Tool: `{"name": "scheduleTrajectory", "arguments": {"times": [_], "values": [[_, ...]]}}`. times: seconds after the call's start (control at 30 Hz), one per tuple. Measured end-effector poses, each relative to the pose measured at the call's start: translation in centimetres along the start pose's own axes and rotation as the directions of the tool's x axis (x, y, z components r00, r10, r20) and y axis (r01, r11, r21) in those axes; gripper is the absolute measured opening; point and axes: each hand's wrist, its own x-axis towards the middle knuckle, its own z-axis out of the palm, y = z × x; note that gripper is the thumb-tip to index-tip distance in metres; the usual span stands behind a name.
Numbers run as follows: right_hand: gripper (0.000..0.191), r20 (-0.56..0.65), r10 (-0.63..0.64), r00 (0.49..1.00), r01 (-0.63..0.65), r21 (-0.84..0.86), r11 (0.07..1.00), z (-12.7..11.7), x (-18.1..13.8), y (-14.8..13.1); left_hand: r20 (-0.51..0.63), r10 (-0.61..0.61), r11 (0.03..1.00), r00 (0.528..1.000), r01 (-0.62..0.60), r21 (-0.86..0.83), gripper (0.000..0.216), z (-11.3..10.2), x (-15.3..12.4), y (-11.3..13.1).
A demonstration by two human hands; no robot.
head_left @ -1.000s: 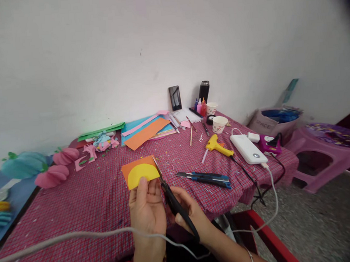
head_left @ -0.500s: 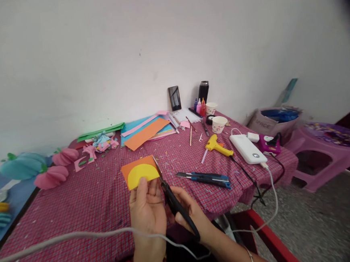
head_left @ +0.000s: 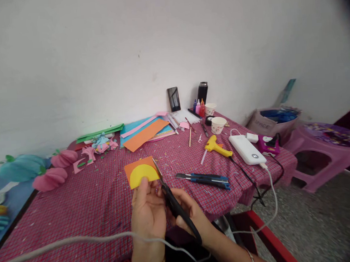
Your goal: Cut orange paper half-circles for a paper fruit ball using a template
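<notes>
My left hand (head_left: 147, 210) pinches a yellow half-round paper piece (head_left: 142, 175) laid over an orange paper sheet (head_left: 132, 166), its thumb on top of the yellow. In my right hand (head_left: 189, 210) is a pair of black-handled scissors (head_left: 176, 203), fingers closed round the handles. The blades point up and away, lying along the right edge of the two papers. How far the blades are apart I cannot tell. A blue-and-black utility knife (head_left: 204, 180) rests on the cloth to the right of the scissors.
A yellow glue gun (head_left: 217, 146), a white power bank (head_left: 247, 148) and paper cups (head_left: 218, 124) stand on the right. Coloured paper sheets (head_left: 146, 135) lie at the back, paper pumpkins (head_left: 50, 179) at the left. A white cable (head_left: 89, 238) crosses in front of my wrists.
The papers have shifted very slightly to the right and turned a little in my left hand. The scissors stay at the papers' right edge, and the view has moved slightly.
</notes>
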Motion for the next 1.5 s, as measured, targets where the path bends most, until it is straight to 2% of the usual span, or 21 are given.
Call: {"name": "scheduleTrajectory", "arguments": {"times": [0.1,0.17,0.3,0.37,0.7,0.9,1.07,1.5], "values": [[0.061,-0.038,-0.003,0.999,0.003,-0.009,1.000,-0.2,0.0,0.2,0.049,0.013,1.000,0.999,-0.013,-0.013,0.010,-0.2,-0.1,0.1],[0.059,-0.051,-0.016,0.999,0.014,-0.032,0.999,-0.4,0.0,0.4,0.034,0.007,0.999,0.999,-0.005,-0.048,0.014,0.1,-0.3,0.3],[0.059,-0.040,-0.043,0.998,0.040,-0.070,0.997,-0.9,0.0,0.7,-0.166,-0.040,0.996,0.985,0.027,-0.082,0.024,1.2,-0.6,0.9],[0.058,-0.035,-0.050,0.998,0.047,-0.075,0.996,-1.1,0.0,0.7,-0.214,-0.059,0.995,0.975,0.041,-0.092,0.027,1.7,-0.8,1.1],[0.059,-0.051,-0.039,0.998,0.036,-0.073,0.997,-1.2,0.0,0.6,-0.218,-0.071,0.995,0.973,0.054,-0.083,0.031,1.7,-1.3,1.4],[0.067,-0.004,0.044,0.999,-0.044,0.020,0.999,-0.7,-0.2,-0.6,-0.172,-0.048,0.997,0.984,0.037,-0.067,0.028,1.4,-1.5,1.0],[0.067,0.006,0.040,0.999,-0.040,0.070,0.997,-0.3,-0.4,-1.0,-0.154,-0.053,0.996,0.987,0.041,-0.077,0.028,1.2,-1.4,0.9],[0.065,0.006,0.022,1.000,-0.022,-0.024,0.999,-0.4,-0.2,-1.5,-0.135,-0.060,0.995,0.989,0.049,-0.086,0.028,0.8,-1.2,0.8]]}}
